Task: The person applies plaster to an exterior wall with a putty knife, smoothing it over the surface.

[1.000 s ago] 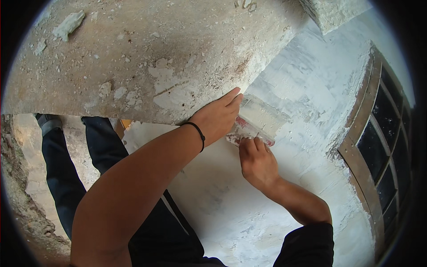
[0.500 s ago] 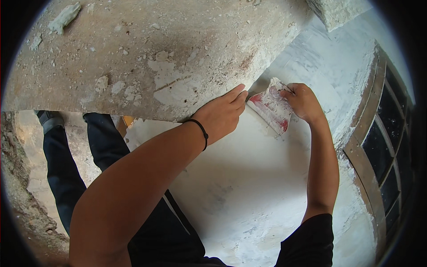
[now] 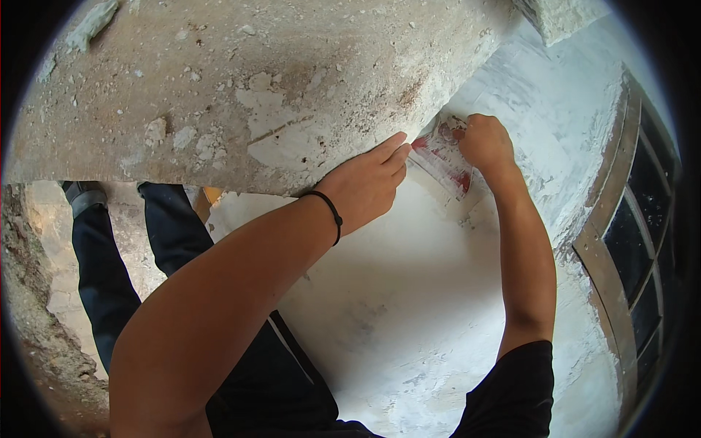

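My right hand (image 3: 488, 146) is closed around a wide plaster scraper (image 3: 444, 162), whose reddish blade is smeared with white plaster. Its blade lies against the white plastered wall (image 3: 394, 285), close by the edge of a dusty board (image 3: 182, 95). The scraper's handle is mostly hidden by my fingers. On that same board edge rests my left hand (image 3: 365, 186), fingers stretched out and holding nothing. A dark band circles the left wrist.
Crumbs and dried lumps of plaster litter the board, with a larger pale lump (image 3: 91, 25) at far left. A brown-framed window (image 3: 642, 241) stands at the right. A white block (image 3: 558, 18) juts in at the top. My legs (image 3: 106, 277) show below the board.
My right hand and the scraper have moved farther away and slightly left, so the blade sits nearer the board's edge. The left hand stays almost in place.
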Motion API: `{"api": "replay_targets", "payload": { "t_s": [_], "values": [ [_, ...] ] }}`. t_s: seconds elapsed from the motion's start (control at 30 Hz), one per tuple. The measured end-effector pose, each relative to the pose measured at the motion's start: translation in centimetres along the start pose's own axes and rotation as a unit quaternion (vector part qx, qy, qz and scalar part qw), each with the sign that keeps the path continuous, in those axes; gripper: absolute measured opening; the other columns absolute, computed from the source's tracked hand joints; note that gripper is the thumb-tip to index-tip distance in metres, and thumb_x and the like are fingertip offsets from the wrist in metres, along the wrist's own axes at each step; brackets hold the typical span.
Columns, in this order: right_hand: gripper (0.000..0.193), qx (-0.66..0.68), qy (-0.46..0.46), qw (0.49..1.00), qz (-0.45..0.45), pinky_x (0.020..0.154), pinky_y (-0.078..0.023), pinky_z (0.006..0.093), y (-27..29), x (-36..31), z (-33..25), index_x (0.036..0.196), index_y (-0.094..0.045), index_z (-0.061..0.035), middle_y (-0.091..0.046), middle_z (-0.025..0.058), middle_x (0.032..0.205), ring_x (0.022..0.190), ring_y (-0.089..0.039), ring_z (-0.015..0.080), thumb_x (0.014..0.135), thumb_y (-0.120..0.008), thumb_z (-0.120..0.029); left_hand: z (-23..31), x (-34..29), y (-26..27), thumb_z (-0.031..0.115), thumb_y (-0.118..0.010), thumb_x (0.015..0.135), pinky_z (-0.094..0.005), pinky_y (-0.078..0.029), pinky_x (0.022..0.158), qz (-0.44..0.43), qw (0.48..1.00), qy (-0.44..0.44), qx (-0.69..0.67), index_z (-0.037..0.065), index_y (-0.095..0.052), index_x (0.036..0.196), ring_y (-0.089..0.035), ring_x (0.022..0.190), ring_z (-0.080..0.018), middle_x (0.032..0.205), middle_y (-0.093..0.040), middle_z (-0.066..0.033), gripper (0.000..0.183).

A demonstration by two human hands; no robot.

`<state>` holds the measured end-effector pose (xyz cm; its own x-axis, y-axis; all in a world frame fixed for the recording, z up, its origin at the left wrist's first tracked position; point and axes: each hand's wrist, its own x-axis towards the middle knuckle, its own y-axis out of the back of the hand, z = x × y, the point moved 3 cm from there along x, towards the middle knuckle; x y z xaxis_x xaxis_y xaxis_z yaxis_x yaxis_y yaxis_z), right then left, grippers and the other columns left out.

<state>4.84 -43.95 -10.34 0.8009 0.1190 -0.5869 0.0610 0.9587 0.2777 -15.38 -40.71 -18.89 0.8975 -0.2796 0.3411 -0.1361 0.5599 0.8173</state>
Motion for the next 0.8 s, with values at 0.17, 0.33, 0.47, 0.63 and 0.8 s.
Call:
{"api": "replay_targets", "payload": {
  "t_s": [0.17,0.33,0.47,0.63,0.8],
  "values": [
    [0.028,-0.012,-0.018,1.0,0.016,0.082,-0.052,0.042,0.4,0.4,0.7,0.092,-0.068,0.0006,-0.066,0.0212,0.098,0.093,-0.064,0.0362,0.083,-0.065,-0.025,0.1,0.1,0.2,0.023,-0.054,0.087,-0.0428,-0.014,0.117,0.009,1.0,0.005,-0.008,0.014,-0.069,0.105,-0.036,0.133,-0.0214,0.129,-0.056,-0.0029,0.025],
    [0.031,0.056,0.022,0.998,0.006,0.075,-0.051,0.0404,2.5,-0.5,3.1,0.091,-0.066,0.0041,-0.066,0.022,0.086,0.083,-0.066,0.0334,0.084,-0.064,-0.026,0.1,0.2,0.3,0.023,-0.054,0.088,-0.0424,-0.014,0.117,0.013,1.0,0.004,-0.007,0.013,-0.068,0.105,-0.036,0.133,-0.0214,0.128,-0.056,-0.0028,0.025],
    [0.027,0.212,0.004,0.977,-0.021,0.063,-0.046,0.0378,5.7,-4.2,3.5,0.088,-0.064,0.0056,-0.06,0.0181,0.071,0.066,-0.062,0.0272,0.086,-0.063,-0.021,0.0,0.2,0.3,0.022,-0.053,0.088,-0.0418,-0.015,0.117,0.006,1.0,-0.001,-0.003,0.012,-0.068,0.105,-0.037,0.133,-0.0215,0.128,-0.056,-0.0031,0.025],
    [0.016,0.219,-0.004,0.973,0.073,0.061,-0.046,0.0351,7.1,-10.7,0.1,0.088,-0.064,0.004,-0.054,0.0136,0.066,0.065,-0.06,0.0234,0.086,-0.063,-0.011,-0.2,0.1,0.0,0.013,-0.05,0.087,-0.038,-0.023,0.115,0.078,0.985,0.061,-0.138,0.003,-0.067,0.1,-0.044,0.126,-0.0242,0.119,-0.059,-0.01,0.023],
    [0.016,-0.002,0.269,0.928,0.259,0.067,-0.051,0.0331,1.9,-13.3,-2.9,0.087,-0.062,0.0042,-0.053,0.0115,0.086,0.082,-0.055,0.0231,0.072,-0.059,-0.001,-1.0,0.5,0.5,0.005,-0.05,0.082,-0.0389,-0.028,0.114,0.154,0.935,0.08,-0.309,-0.002,-0.064,0.092,-0.048,0.118,-0.0278,0.106,-0.059,-0.0135,0.019]
  ]
}}
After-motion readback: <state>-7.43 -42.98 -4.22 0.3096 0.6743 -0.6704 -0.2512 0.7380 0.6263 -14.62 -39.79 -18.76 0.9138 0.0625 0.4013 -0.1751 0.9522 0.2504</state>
